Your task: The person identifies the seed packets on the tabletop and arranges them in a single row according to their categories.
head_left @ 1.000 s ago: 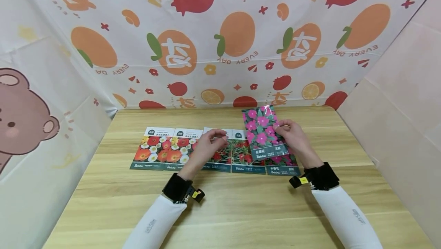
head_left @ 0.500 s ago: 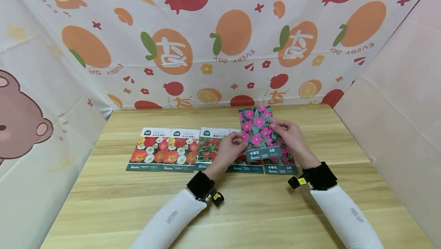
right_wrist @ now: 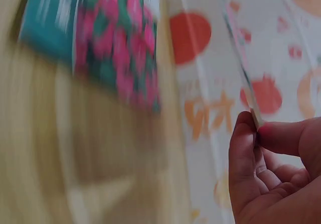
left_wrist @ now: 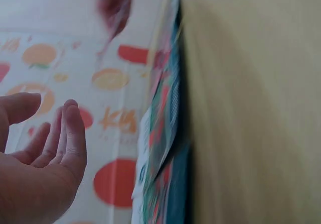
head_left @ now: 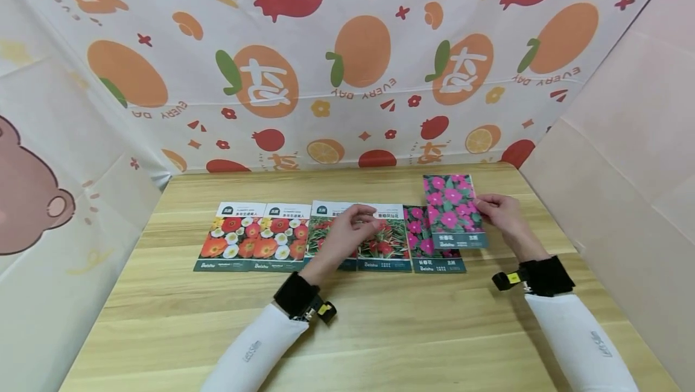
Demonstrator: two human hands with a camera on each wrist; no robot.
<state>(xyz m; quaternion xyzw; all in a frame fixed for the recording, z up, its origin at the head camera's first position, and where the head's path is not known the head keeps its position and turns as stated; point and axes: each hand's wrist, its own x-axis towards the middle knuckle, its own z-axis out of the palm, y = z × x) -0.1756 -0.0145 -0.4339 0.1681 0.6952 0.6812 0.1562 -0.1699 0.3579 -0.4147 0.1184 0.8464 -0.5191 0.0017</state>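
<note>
My right hand [head_left: 507, 223] pinches the right edge of a seed packet with pink flowers [head_left: 455, 208], thumb against fingers. In the right wrist view that packet [right_wrist: 241, 58] shows edge-on, raised off the table. It overlaps another pink-flower packet [head_left: 420, 247] at the right end of a row. My left hand [head_left: 347, 235] hovers over two red-flower packets [head_left: 387, 247] in the middle, fingers loosely bent and holding nothing. The left wrist view shows a gap between its thumb and fingertips [left_wrist: 71, 106]. Two poppy packets [head_left: 228, 244] form the row's left end.
The packets lie side by side on a wood-grain table [head_left: 380, 331]. A fruit-print cloth [head_left: 304, 78] stands behind its far edge, with pale cloth walls [head_left: 613, 187] at both sides. Black camera straps circle both wrists.
My right hand has carried the pink-flower packet to the right, over the row's right end. The left hand moved right towards that packet, then drew back a little to the left.
</note>
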